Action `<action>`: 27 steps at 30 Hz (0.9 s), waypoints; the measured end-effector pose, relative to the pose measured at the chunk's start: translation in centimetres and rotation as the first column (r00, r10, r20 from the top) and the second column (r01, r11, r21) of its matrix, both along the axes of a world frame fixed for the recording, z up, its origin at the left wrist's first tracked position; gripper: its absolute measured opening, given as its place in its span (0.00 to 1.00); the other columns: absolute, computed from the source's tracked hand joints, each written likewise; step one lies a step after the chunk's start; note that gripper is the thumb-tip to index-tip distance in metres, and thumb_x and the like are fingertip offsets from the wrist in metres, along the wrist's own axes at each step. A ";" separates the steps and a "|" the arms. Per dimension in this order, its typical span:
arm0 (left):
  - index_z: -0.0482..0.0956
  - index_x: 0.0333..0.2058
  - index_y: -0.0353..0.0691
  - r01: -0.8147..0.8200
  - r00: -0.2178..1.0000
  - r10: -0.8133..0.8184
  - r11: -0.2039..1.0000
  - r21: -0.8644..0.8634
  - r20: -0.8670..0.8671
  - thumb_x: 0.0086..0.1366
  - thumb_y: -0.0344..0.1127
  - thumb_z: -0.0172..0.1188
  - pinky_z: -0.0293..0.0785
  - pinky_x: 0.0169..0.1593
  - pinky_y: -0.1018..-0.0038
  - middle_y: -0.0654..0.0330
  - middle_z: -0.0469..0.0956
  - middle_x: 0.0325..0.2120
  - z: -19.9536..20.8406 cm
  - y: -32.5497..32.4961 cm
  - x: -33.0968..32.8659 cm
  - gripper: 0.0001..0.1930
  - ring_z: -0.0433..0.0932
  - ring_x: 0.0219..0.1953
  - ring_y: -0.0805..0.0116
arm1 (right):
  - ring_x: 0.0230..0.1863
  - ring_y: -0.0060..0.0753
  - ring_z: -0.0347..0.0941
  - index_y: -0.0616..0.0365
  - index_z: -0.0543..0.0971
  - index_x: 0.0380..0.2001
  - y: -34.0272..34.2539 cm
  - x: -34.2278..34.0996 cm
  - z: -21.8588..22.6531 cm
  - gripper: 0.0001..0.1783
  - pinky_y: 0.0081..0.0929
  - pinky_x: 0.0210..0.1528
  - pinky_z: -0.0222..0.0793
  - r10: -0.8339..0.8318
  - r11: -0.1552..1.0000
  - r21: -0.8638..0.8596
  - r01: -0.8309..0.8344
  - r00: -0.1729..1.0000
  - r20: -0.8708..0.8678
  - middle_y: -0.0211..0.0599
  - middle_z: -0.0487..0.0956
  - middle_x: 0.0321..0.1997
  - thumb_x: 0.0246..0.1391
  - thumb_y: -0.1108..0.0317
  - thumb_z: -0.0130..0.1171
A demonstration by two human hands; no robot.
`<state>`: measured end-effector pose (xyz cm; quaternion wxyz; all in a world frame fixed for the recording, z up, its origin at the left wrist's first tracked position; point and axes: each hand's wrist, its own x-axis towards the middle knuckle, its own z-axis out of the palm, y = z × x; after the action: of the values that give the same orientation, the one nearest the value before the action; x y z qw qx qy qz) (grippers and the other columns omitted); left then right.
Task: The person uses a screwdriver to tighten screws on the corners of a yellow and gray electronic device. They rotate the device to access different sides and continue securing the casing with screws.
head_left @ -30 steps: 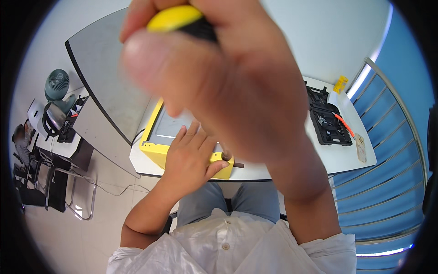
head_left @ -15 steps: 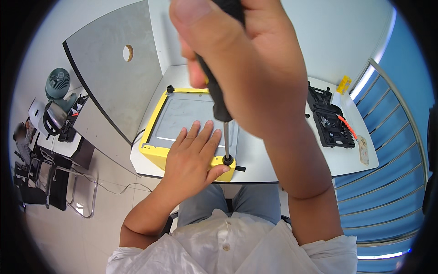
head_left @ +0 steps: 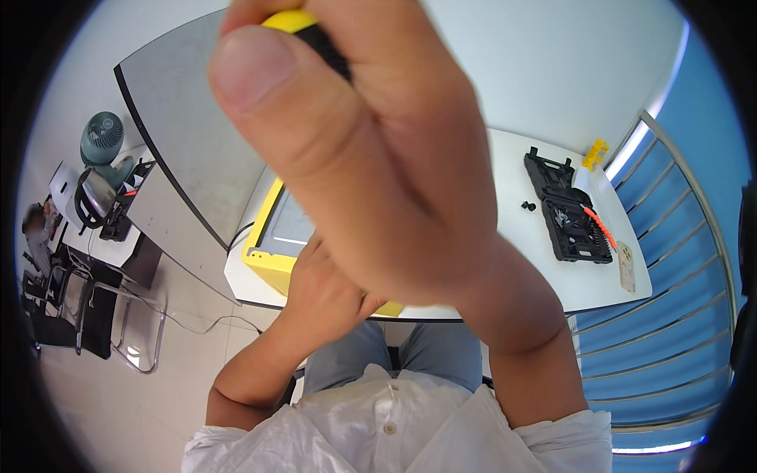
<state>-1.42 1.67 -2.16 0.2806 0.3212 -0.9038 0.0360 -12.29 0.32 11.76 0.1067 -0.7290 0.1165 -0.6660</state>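
My right hand [head_left: 386, 158] is raised close in front of me, its fingers wrapped round a black and yellow screwdriver [head_left: 322, 49]. Only part of the handle shows; the shaft and tip are hidden behind the hand. Beneath it, a yellow-framed box [head_left: 276, 272] with a grey panel [head_left: 285, 225] lies on the table. My left hand [head_left: 323, 288] rests flat on the near side of this box, thumb toward its right corner. The right hand covers most of the left fingers and the right part of the box.
On the white table [head_left: 512, 276], an open black tool case [head_left: 579, 229] lies at right, with an orange flexible shaft [head_left: 601, 227] across it. Small black pieces [head_left: 528, 206] sit beside it. A yellow holder [head_left: 595, 154] stands behind. A grey partition [head_left: 185, 102] rises at left; a metal railing [head_left: 698, 236] borders the right.
My right hand with the screwdriver has come down and left, nearer to me, and now hides the screwdriver shaft and the box's near right corner. My left hand stays in place.
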 end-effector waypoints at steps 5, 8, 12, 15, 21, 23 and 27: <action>0.72 0.54 0.33 -0.031 0.999 0.033 0.998 -0.054 0.036 0.56 0.56 0.60 0.66 0.55 0.55 0.46 0.69 0.58 -0.1 -0.3 -0.2 0.35 0.70 0.57 0.46 | 0.21 0.23 0.72 0.61 0.70 0.41 -1.1 -1.9 2.5 0.14 0.18 0.23 0.72 0.836 0.348 0.395 -0.850 0.472 0.279 0.41 0.76 0.27 0.53 0.67 0.57; 0.73 0.54 0.33 -0.028 0.999 0.030 0.995 -0.093 0.021 0.56 0.57 0.60 0.67 0.55 0.54 0.46 0.70 0.56 -0.2 -0.2 -0.3 0.35 0.70 0.56 0.45 | 0.18 0.21 0.68 0.60 0.66 0.45 -2.8 -3.5 2.8 0.18 0.17 0.22 0.70 0.905 0.145 0.485 -0.862 0.314 0.286 0.42 0.74 0.27 0.53 0.67 0.55; 0.73 0.52 0.35 -0.013 1.000 0.013 1.000 -0.023 -0.006 0.56 0.59 0.58 0.64 0.58 0.48 0.44 0.71 0.55 -0.3 -0.4 -0.5 0.35 0.70 0.56 0.39 | 0.18 0.21 0.68 0.60 0.65 0.47 -0.9 -3.7 1.5 0.19 0.17 0.22 0.69 0.676 0.609 0.457 -0.648 0.725 0.128 0.42 0.74 0.28 0.53 0.66 0.54; 0.74 0.50 0.34 -0.043 0.999 0.043 0.999 -0.019 0.029 0.57 0.59 0.58 0.64 0.58 0.48 0.44 0.73 0.52 -0.4 0.0 0.1 0.33 0.70 0.56 0.39 | 0.19 0.22 0.68 0.60 0.65 0.47 0.7 -2.8 0.6 0.19 0.17 0.22 0.70 0.438 0.826 0.398 -0.398 0.899 -0.011 0.43 0.74 0.28 0.54 0.65 0.54; 0.73 0.52 0.33 -0.022 1.000 0.022 0.999 -0.046 -0.004 0.55 0.58 0.59 0.64 0.59 0.52 0.46 0.72 0.53 -0.3 -0.4 -0.4 0.35 0.70 0.56 0.44 | 0.21 0.24 0.70 0.60 0.65 0.47 -1.8 -3.6 2.0 0.19 0.18 0.23 0.71 0.795 0.448 0.511 -0.734 0.589 0.148 0.44 0.74 0.29 0.54 0.64 0.53; 0.73 0.53 0.34 -0.032 0.999 0.032 0.999 -0.043 0.010 0.54 0.58 0.60 0.62 0.61 0.54 0.46 0.71 0.56 -0.2 -0.3 -0.4 0.36 0.69 0.58 0.46 | 0.22 0.24 0.70 0.60 0.65 0.47 -3.3 -3.8 1.7 0.19 0.18 0.24 0.71 0.878 0.264 0.494 -0.828 0.418 0.232 0.44 0.74 0.29 0.54 0.64 0.53; 0.73 0.52 0.34 -0.010 1.000 0.010 1.000 -0.028 -0.004 0.55 0.59 0.59 0.65 0.57 0.49 0.44 0.72 0.54 -0.1 -0.4 -0.4 0.35 0.70 0.55 0.39 | 0.23 0.25 0.71 0.60 0.65 0.47 -2.0 -3.1 1.1 0.19 0.19 0.24 0.72 0.627 0.677 0.429 -0.598 0.774 0.090 0.45 0.74 0.30 0.54 0.63 0.53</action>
<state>-1.87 1.28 -2.31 0.2864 0.3220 -0.9010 0.0494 -15.40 -1.71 12.84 0.4791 -0.7039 0.0142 -0.5241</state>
